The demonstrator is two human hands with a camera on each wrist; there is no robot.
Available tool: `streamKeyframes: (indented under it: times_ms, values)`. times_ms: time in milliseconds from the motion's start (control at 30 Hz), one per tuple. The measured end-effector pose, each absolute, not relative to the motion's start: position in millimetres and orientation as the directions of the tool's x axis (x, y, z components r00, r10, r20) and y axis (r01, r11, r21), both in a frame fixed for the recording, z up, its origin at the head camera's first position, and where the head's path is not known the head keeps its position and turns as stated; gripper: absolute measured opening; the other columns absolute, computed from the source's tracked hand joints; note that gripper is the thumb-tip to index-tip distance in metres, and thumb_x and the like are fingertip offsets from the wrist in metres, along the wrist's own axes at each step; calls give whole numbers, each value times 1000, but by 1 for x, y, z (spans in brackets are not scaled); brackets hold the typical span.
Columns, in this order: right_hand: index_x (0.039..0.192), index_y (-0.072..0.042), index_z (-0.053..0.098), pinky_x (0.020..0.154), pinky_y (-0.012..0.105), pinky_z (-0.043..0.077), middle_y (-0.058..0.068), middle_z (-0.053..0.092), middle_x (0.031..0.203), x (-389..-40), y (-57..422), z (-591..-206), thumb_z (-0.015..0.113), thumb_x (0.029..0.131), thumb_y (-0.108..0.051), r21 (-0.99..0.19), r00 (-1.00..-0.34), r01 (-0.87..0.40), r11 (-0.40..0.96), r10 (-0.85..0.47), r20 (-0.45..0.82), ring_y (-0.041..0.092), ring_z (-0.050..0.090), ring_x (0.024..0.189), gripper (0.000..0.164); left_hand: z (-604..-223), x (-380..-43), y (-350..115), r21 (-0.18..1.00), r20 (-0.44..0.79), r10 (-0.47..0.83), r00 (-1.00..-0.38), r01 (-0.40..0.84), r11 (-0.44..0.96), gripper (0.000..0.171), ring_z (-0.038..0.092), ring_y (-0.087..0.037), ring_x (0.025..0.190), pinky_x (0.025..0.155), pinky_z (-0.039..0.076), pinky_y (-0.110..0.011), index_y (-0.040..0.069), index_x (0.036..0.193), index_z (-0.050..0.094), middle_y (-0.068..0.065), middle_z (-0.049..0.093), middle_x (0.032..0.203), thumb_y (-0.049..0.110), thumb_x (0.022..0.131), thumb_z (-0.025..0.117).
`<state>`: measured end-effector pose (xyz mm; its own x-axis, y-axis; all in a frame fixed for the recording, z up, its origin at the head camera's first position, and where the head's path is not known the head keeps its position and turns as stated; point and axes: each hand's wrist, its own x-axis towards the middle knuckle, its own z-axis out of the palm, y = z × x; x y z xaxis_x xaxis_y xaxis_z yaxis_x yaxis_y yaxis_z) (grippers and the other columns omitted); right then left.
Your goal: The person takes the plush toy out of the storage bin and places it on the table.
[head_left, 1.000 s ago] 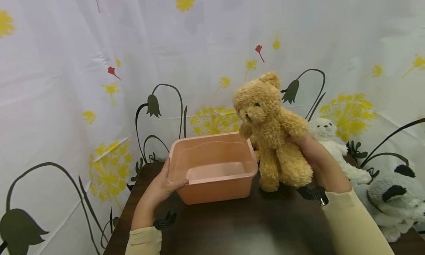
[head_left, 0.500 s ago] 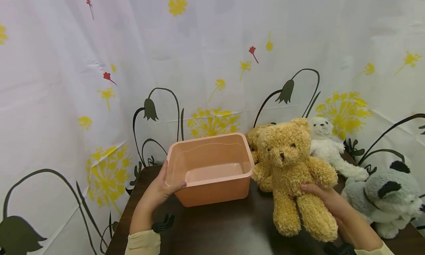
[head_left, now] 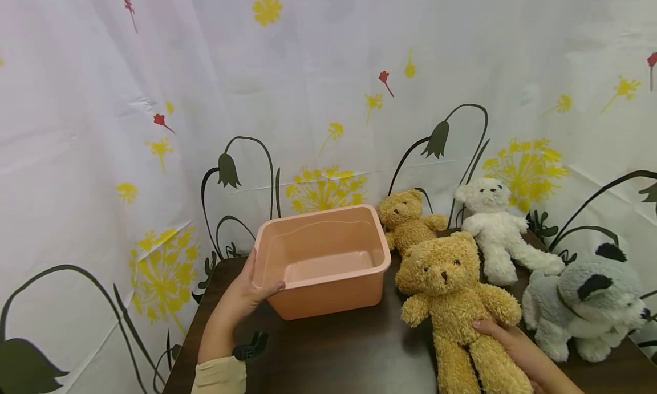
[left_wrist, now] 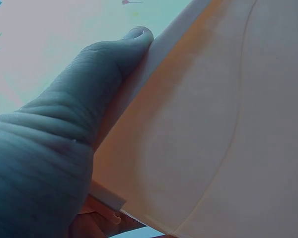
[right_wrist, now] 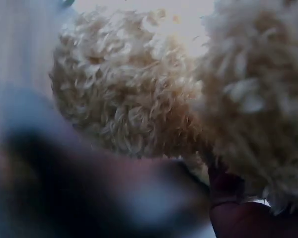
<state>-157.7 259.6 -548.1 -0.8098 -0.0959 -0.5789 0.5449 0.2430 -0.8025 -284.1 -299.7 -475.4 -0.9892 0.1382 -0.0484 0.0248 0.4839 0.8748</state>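
In the head view my left hand grips the left front corner of a peach plastic basin; the basin stands on the dark table with nothing visible inside. The left wrist view shows the thumb pressed along the basin's rim, fingers partly hidden below. My right hand holds a golden-tan teddy bear by its side, thumb across the belly, other fingers hidden behind it. The bear leans upright, facing me, right of the basin. Its curly fur fills much of the blurred right wrist view.
Behind the held bear sits another tan teddy bear, close to the basin's right side. A white plush bear sits at the back right, and a grey-and-white plush dog stands nearer. A flower-printed curtain hangs behind the dark table.
My right hand has brought the teddy bear down and towards me, to the right, turning its face forward. The tan bear behind has come into sight. My left hand keeps its grip on the basin.
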Motion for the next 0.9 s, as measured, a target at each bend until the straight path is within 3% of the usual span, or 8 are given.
streamKeyframes:
  times_ms: [167, 333, 433, 567, 633, 900]
  values:
    - [156, 9, 28, 108, 77, 23, 41, 12, 160, -148, 249, -563, 44, 97, -70, -783, -797, 555, 281, -89, -597, 63, 6, 144, 100, -474, -284, -301, 874, -53, 133, -990, 18, 486, 122, 45, -35, 142, 117, 34, -55, 45, 160, -8, -14, 26, 166, 46, 80, 85]
    - [157, 11, 18, 105, 66, 40, 42, 17, 158, -136, 242, -578, 51, 100, -59, -814, -801, 562, 149, -145, -580, 61, 25, 141, 96, -479, -287, -301, 882, -67, 130, -989, 2, 471, 123, 45, -35, 142, 118, 34, -54, 46, 160, -7, -12, 26, 167, 46, 79, 86]
    - [158, 12, 2, 104, 69, 37, 45, 6, 156, -137, 243, -580, 54, 98, -60, -797, -787, 583, 157, -136, -602, 63, 21, 141, 107, -480, -287, -301, 879, -63, 129, -990, 7, 476, 123, 44, -35, 142, 118, 34, -54, 46, 160, -8, -12, 26, 167, 46, 79, 85]
    - [153, 17, -15, 109, 78, 18, 49, -8, 152, -143, 249, -575, 56, 93, -68, -735, -742, 632, 247, -80, -666, 67, 0, 140, 126, -478, -286, -301, 877, -61, 131, -989, 10, 480, 123, 45, -35, 142, 117, 35, -54, 45, 160, -8, -12, 27, 166, 46, 80, 85]
    - [154, 15, -13, 110, 78, 15, 49, -8, 154, -147, 252, -574, 55, 94, -68, -740, -749, 617, 269, -89, -657, 66, -2, 141, 123, -477, -286, -300, 882, -56, 135, -989, 14, 472, 123, 45, -36, 141, 117, 35, -54, 43, 161, -7, -13, 28, 166, 45, 80, 86]
    - [156, 15, -3, 108, 77, 22, 49, -2, 155, -152, 261, -575, 52, 95, -69, -738, -763, 584, 337, -81, -641, 65, 4, 142, 118, -475, -286, -300, 887, -49, 147, -988, 24, 461, 124, 45, -36, 142, 117, 36, -55, 41, 162, -6, -12, 29, 165, 44, 80, 86]
